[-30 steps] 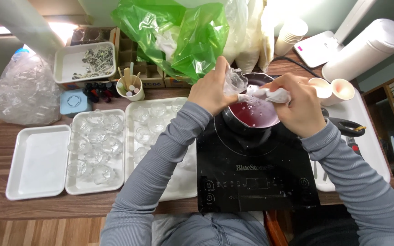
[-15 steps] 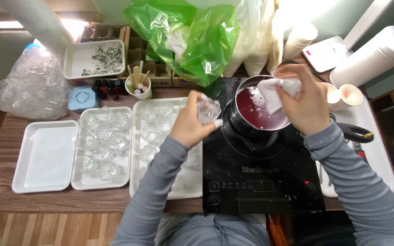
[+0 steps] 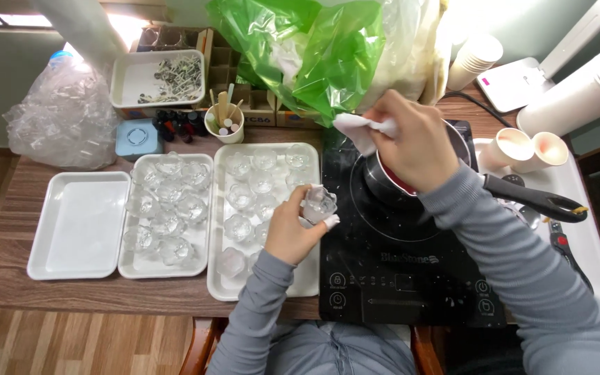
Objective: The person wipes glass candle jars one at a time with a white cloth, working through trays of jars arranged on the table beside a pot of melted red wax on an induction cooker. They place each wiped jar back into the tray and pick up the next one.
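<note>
My left hand (image 3: 293, 232) grips a small clear glass holder (image 3: 318, 203) just over the right edge of the middle white tray (image 3: 307, 278), which carries several more clear glass holders (image 3: 240, 196). My right hand (image 3: 414, 146) holds a crumpled white tissue (image 3: 360, 128) above a dark pot (image 3: 378, 182) with red liquid on a black induction cooker (image 3: 404, 257). The hand hides most of the pot's inside. The pot's black handle (image 3: 532, 200) points right.
Left of the middle tray stands a second tray with glass holders (image 3: 164, 208), then an empty white tray (image 3: 78, 222). Behind: a green plastic bag (image 3: 314, 52), a cup of sticks (image 3: 224, 123), a clear bag (image 3: 57, 118). Two paper cups (image 3: 526, 149) and a white cylinder (image 3: 581, 87) stand right.
My left hand has carried the glass holder from above the pot down and left to the middle tray's edge. My right hand with the tissue has stayed over the pot.
</note>
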